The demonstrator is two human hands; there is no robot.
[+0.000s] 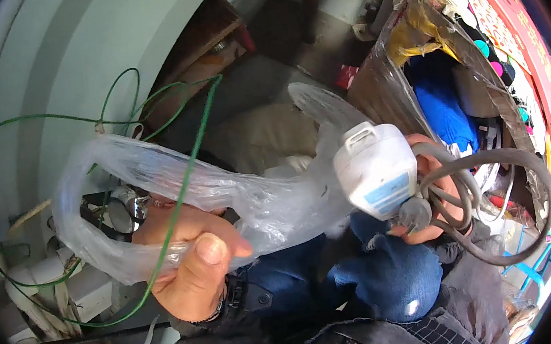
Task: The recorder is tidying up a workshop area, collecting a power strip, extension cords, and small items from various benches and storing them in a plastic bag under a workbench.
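Note:
My left hand (194, 261) is closed on the edge of a clear plastic bag (279, 205), with thumb and fingers pinching the film. One loop of the bag stretches out to the left, and its body spans the gap between my hands. My right hand (441, 181) grips a white plastic device (376, 168) with a blue label and a small loop on its top. A thick grey cable (522, 156) is coiled beside it, partly through my fingers. A clear round piece (415, 213) sits under the device. The bag's right end passes behind the device.
A thin green cord (189, 171) runs in front of the bag and my left hand. On the right stands an open cardboard box (381, 87) holding blue cloth and other items. White pipes (44, 270) are at the left, and a wooden shelf (207, 31) is at the back.

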